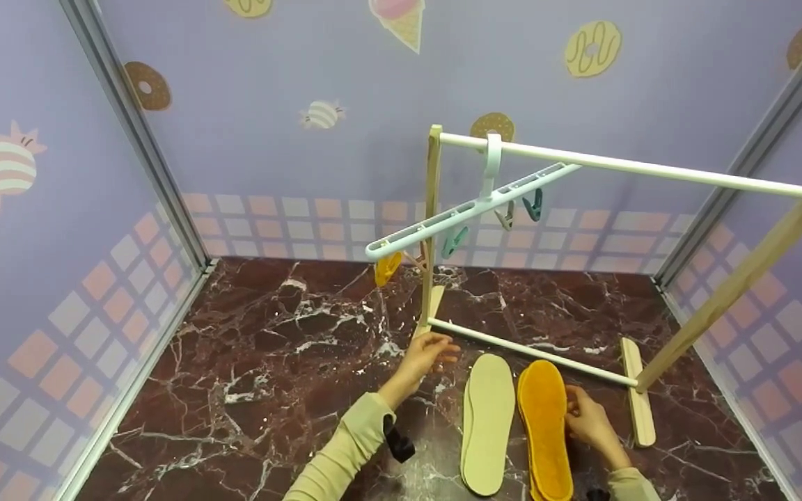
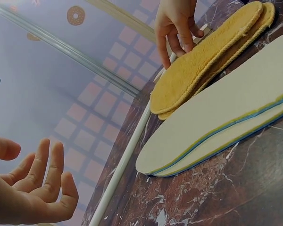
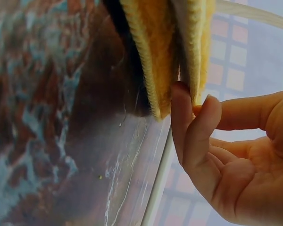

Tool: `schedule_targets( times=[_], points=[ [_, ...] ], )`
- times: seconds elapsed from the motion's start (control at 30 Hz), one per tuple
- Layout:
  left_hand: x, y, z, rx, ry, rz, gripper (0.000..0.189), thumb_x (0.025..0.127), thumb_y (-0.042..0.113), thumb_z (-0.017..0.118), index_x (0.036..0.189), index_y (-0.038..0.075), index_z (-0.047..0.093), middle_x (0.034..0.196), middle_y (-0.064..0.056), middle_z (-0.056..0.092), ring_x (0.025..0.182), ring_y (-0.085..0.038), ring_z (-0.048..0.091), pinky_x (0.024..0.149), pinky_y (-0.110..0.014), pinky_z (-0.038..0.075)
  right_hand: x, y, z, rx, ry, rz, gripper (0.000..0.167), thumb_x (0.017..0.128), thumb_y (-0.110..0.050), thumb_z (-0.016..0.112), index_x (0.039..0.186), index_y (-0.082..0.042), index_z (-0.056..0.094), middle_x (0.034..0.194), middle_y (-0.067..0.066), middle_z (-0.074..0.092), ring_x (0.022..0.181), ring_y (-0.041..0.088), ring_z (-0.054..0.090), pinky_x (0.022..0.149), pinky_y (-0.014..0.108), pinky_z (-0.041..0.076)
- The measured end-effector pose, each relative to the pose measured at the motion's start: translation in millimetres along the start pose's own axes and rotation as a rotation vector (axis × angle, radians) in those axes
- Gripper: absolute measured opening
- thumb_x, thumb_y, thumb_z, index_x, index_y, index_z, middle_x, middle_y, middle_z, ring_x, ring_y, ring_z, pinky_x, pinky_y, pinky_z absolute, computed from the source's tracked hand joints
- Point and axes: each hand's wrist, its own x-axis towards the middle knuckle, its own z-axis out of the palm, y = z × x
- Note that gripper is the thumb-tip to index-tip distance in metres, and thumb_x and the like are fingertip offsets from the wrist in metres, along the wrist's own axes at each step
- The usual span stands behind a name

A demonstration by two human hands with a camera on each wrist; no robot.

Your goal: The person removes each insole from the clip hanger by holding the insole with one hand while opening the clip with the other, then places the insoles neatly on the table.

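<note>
A pair of orange-yellow fuzzy insoles [image 1: 546, 424], one stacked on the other, lies on the dark marbled table. At their right edge my right hand [image 1: 587, 417] pinches the upper insole; the right wrist view shows a fingertip in the gap between the two layers [image 3: 181, 89]. Beside them on the left lies a stacked pair of cream insoles [image 1: 490, 424] with blue and yellow edging. My left hand [image 1: 426, 356] hovers left of the cream pair near the rack's foot, fingers loosely bent and holding nothing, as the left wrist view shows too.
A wooden rack with a white top rail [image 1: 638, 167] stands behind the insoles. From it hangs a pale hanger [image 1: 470, 209] bearing several clips, including a yellow clip [image 1: 388, 268] at its left end. The lower rail [image 1: 533, 351] runs just beyond the insole tips. Patterned walls enclose the table.
</note>
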Motion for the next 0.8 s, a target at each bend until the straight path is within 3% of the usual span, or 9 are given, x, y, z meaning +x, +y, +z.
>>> schedule_targets(
  times=[0.37, 0.6, 0.8],
  points=[
    [0.5, -3.3, -0.6, -0.003, -0.004, -0.024, 0.03, 0.093, 0.011, 0.045, 0.112, -0.012, 0.046, 0.104, -0.023, 0.063, 0.088, -0.03, 0.065, 0.048, -0.014, 0.041, -0.4, 4, 2, 0.001, 0.024, 0.001, 0.045, 0.076, 0.006, 0.058, 0.119, 0.006, 0.045, 0.081, 0.018, 0.063, 0.059, 0.021, 0.059, 0.043, 0.023, 0.045],
    [15.9, -26.3, -4.6, -0.016, 0.004, -0.051, 0.028, 0.092, 0.014, 0.046, 0.11, -0.008, 0.05, 0.104, -0.023, 0.063, 0.078, -0.016, 0.067, 0.049, -0.016, 0.043, -2.0, 7, 2, 0.009, 0.031, 0.02, 0.046, 0.075, 0.006, 0.058, 0.119, 0.006, 0.045, 0.077, 0.015, 0.062, 0.059, 0.02, 0.058, 0.043, 0.022, 0.044],
    [15.2, -33.3, -5.2, -0.021, 0.013, -0.042, 0.028, 0.092, 0.012, 0.047, 0.11, -0.009, 0.049, 0.102, -0.022, 0.064, 0.075, -0.012, 0.067, 0.051, -0.017, 0.044, -3.1, 10, 2, 0.011, 0.028, 0.028, 0.045, 0.076, 0.005, 0.057, 0.119, 0.007, 0.045, 0.077, 0.015, 0.062, 0.056, 0.019, 0.057, 0.043, 0.021, 0.044]
  ],
)
